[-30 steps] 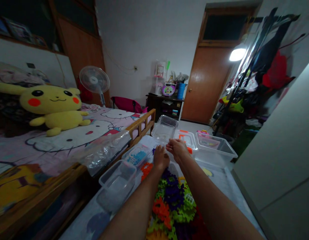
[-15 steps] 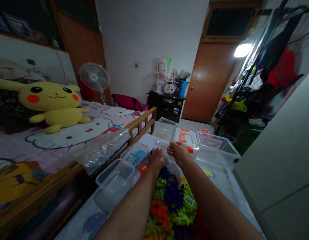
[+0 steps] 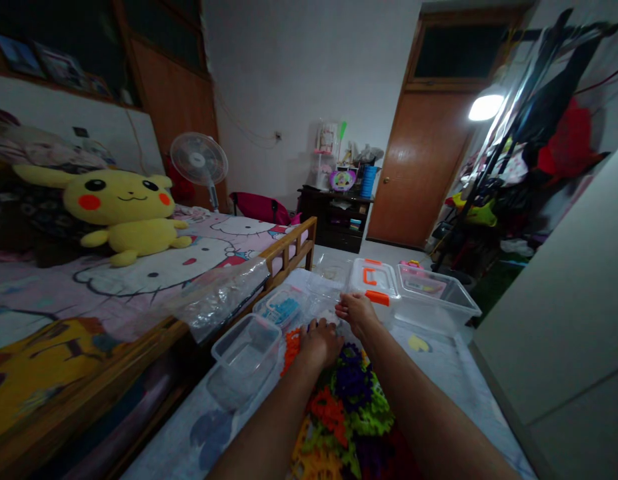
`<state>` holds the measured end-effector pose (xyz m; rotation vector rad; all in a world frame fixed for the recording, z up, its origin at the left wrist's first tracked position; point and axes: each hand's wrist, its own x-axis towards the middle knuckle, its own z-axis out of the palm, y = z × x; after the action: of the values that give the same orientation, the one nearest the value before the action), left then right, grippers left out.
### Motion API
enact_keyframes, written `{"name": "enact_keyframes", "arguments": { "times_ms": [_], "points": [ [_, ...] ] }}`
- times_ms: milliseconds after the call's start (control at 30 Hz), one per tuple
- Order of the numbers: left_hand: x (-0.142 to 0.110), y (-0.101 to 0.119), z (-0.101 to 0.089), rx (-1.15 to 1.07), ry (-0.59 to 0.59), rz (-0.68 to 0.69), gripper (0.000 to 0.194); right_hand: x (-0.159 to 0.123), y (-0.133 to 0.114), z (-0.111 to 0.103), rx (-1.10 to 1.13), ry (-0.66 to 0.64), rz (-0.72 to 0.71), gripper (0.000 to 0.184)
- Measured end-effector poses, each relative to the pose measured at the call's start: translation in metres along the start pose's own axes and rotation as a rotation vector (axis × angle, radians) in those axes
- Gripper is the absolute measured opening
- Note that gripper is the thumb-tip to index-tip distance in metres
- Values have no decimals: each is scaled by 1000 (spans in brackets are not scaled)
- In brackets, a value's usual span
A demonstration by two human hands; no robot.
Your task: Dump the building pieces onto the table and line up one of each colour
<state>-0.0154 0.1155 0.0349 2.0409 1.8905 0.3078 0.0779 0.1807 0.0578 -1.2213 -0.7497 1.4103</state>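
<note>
My left hand point(image 3: 322, 341) lies over the far end of a pile of plastic toy pieces point(image 3: 356, 380), its fingers stretched out and slightly apart. The pieces are toothed, gear-like shapes in purple, green, orange and yellow. Just right of it, my right hand point(image 3: 357, 312) is raised a little with curled fingers pressed together. What its fingertips hold, if anything, I cannot make out; clear plastic is close to them. Left of my left hand stands a lidded clear box point(image 3: 279, 308) with blue pieces inside. Nearer sits an open clear box point(image 3: 249, 343).
A clear box with an orange-handled lid point(image 3: 373, 277) and a large clear bin point(image 3: 433, 293) stand beyond my right hand. A wooden bed rail point(image 3: 283, 250) runs along the left, with clear plastic wrap point(image 3: 219, 300) over it. A white cabinet point(image 3: 563, 300) bounds the right.
My left hand has shifted slightly nearer, toward the right, and its fingers have spread over the pieces. My right hand stays nearly in place. The view has turned slightly left.
</note>
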Motion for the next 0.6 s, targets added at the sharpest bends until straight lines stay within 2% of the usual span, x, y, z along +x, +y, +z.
{"name": "enact_keyframes", "arguments": {
  "times_ms": [167, 300, 400, 500, 600],
  "points": [
    [-15, -5, 2, -47, 78, 63, 43, 4, 9, 7, -28, 41, 63, 14],
    [-19, -10, 6, -68, 128, 81, 43, 9, 13, 11, -20, 76, 118, 14],
    [-22, -11, 6, -63, 123, 84, 43, 11, 15, 11, 13, 110, 148, 10],
    [-24, -11, 5, -29, 112, 83, 42, 15, 17, 12, 51, 130, 213, 14],
    [-25, -11, 7, 14, 128, 73, 41, 19, 19, 16, 98, 147, 282, 28]
  ]
}}
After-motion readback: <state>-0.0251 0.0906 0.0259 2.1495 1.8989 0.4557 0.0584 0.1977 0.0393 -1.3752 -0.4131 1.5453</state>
